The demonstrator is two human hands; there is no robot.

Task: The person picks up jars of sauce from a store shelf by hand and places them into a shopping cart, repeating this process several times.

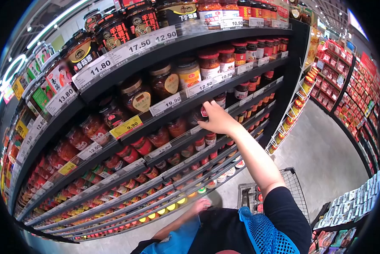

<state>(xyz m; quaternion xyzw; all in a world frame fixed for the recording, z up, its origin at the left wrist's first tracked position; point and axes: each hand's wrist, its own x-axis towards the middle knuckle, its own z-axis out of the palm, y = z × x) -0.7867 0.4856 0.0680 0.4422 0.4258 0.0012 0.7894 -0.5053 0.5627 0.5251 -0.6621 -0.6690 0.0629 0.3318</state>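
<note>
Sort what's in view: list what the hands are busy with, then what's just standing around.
In hand:
- right hand reaching onto the shelf, fingers on a red-lidded jar
- left hand hanging low, holding nothing

Standing around:
- jars on the top shelf
- yellow price tag
- shopping cart
- far aisle racks

The right hand [215,120] covers most of the jar [203,111] it reaches into the shelf for, so its label cannot be read. The left hand [198,206] hangs low, its fingers too blurred to tell apart. The shopping cart [292,186] is largely hidden behind the forearm and body. Lower shelf jars [126,211] shrink to coloured dots.
</note>
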